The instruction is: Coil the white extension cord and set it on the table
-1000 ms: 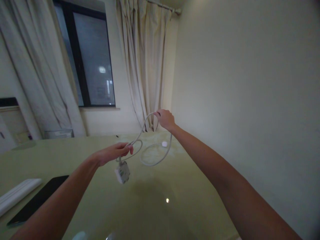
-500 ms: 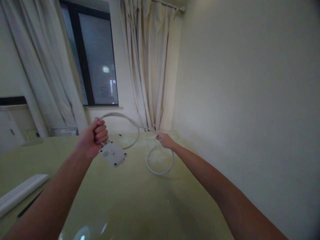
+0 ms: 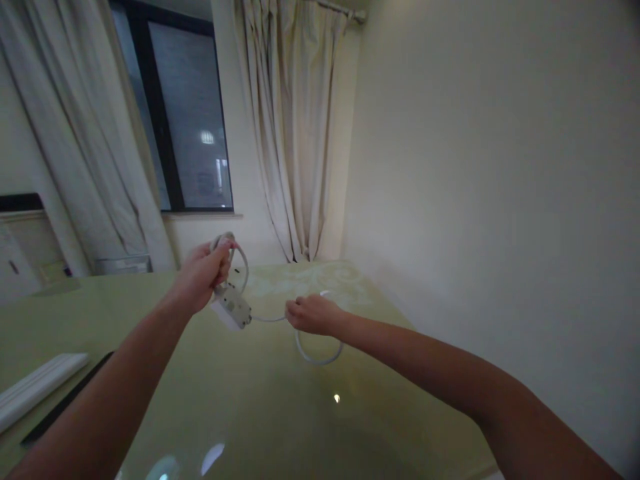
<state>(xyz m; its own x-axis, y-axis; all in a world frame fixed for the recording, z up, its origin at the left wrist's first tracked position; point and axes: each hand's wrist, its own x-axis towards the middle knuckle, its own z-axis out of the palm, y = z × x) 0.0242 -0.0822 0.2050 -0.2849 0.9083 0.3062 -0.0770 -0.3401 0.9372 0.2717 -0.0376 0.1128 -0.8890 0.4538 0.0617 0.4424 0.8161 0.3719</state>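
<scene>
My left hand (image 3: 204, 275) is closed around a coiled loop of white cable (image 3: 240, 261), held above a glossy green table (image 3: 280, 413). A white power strip block (image 3: 231, 307) hangs just under that hand. From the block the cable runs right to my right hand (image 3: 311, 314), which is closed on it. Below the right hand a further loop of the cable (image 3: 320, 355) hangs down to the table surface. A small white bit of the cable's end shows just behind the right hand.
A white keyboard (image 3: 37, 389) and a flat black object (image 3: 65, 407) lie at the table's left edge. Curtains (image 3: 290, 133) and a dark window (image 3: 187, 113) are behind the table. A plain wall runs along the right.
My right hand has come nearer and to the left along the cable, shortening the stretch between my hands. My left hand has gathered a smaller loop, and the power strip has dropped lower.
</scene>
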